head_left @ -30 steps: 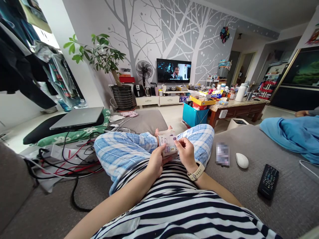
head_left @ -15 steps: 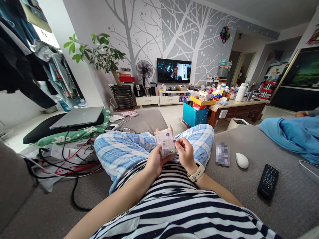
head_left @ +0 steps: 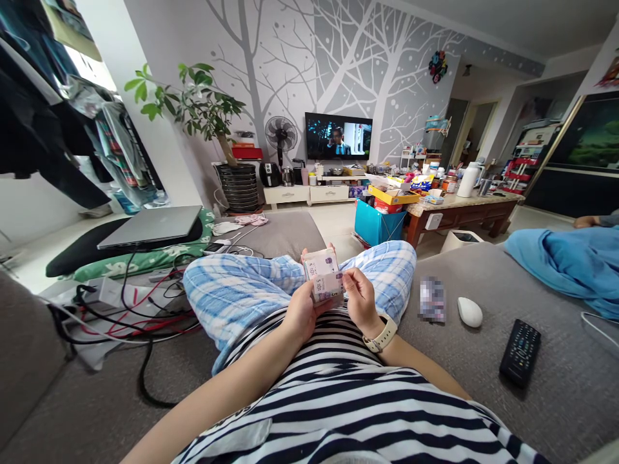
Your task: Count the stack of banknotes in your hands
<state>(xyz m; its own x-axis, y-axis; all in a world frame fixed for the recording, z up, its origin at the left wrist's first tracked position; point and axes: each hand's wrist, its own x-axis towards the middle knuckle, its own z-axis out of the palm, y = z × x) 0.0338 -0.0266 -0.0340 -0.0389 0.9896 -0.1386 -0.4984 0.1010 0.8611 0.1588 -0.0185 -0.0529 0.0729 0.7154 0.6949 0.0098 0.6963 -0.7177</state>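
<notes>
Stack of banknotes (head_left: pixel 324 278) held over the lap, long axis roughly upright, top end tilted away. Left hand (head_left: pixel 300 312) grip closed round its lower end; right hand (head_left: pixel 360 296) pinches the right edge. Open sofa (head_left: pixel 483 367) to the right: mouse (head_left: pixel 469 311), remote (head_left: pixel 520 352) well apart. Cables (head_left: pixel 120 316) crowd the left.

The top note of the stack of banknotes (head_left: pixel 325 281) carries a numeral that looks like "5", near its lower right corner, and some small digits by its upper left corner that are too small to make out. Print on the boxes (head_left: pixel 393 195) piled on the worktop (head_left: pixel 464 203), the wall clock (head_left: pixel 436 66) and the buttons of the remote control (head_left: pixel 520 352) is too small to read.
</notes>
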